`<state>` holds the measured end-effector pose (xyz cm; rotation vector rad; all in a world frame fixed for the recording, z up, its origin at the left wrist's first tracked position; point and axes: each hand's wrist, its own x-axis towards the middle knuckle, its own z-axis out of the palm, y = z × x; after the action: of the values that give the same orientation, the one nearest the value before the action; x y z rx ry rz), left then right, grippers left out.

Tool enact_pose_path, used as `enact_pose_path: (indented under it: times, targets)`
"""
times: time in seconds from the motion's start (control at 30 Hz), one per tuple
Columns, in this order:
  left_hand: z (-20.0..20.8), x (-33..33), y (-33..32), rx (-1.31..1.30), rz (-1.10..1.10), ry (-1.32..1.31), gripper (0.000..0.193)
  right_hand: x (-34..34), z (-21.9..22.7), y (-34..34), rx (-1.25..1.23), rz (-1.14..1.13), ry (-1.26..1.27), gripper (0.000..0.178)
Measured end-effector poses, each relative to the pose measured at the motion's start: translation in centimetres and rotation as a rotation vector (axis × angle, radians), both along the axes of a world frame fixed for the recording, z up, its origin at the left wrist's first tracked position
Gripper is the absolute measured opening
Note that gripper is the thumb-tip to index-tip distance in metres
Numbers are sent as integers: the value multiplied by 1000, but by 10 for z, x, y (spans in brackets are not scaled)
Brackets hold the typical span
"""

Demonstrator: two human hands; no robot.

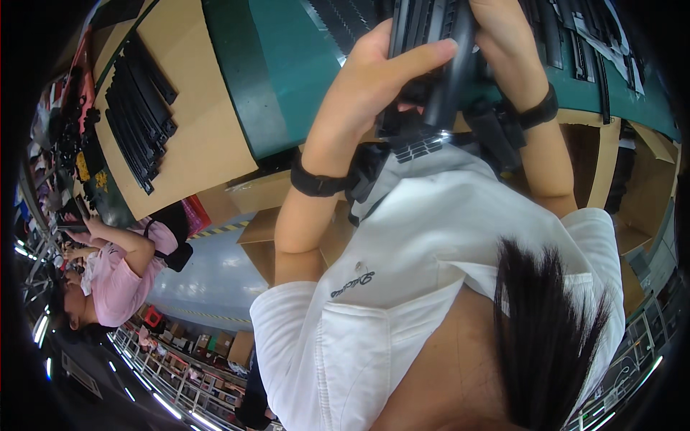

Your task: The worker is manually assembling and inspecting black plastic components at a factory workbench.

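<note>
Green workbench across the top, w/ a tan cardboard sheet on its L side. Co-worker in pink far L, beyond the sheet's near edge. On the sheet, a row of slim black strips side by side; more dark strips lie on the bench at R. Person's L hand is clamped on long black plastic pcs, held up in front of the chest, thumb across the top; R hand is at their other side, but its fingers run out of view, so can't tell if closed. Black wristband on L wrist. Step in hand: prob. two-handed handling of these pcs; next move likely calls for a steady L grip w/ R fingers aligned.
</note>
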<state>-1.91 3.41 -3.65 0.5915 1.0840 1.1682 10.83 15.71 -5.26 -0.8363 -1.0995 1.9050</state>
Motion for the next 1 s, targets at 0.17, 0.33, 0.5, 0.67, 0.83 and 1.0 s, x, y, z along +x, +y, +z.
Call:
enact_pose_path:
  times: [0.17, 0.33, 0.5, 0.67, 0.83, 1.0]
  targets:
    - [9, -15, -2, -14, -107, 156, 32, -6, 2, 2, -104, -24, -31, 25]
    - [-7, -40, -10, 6, -134, -230, 38, 18, -17, 27, -217, -9, 300, 24]
    - [-9, -22, -17, -167, 109, -186, 41, 19, -19, 38, -482, 215, 683, 16]
    - [-17, -3, -17, -89, 131, -186, 34, 7, -38, 31, -445, 3, 480, 36]
    - [-18, 0, -12, 17, 167, -71, 37, 10, -31, 28, -484, -3, 517, 38]
    - [-39, 7, -15, 97, 177, 412, 41, 9, -38, 30, -502, -83, 539, 39]
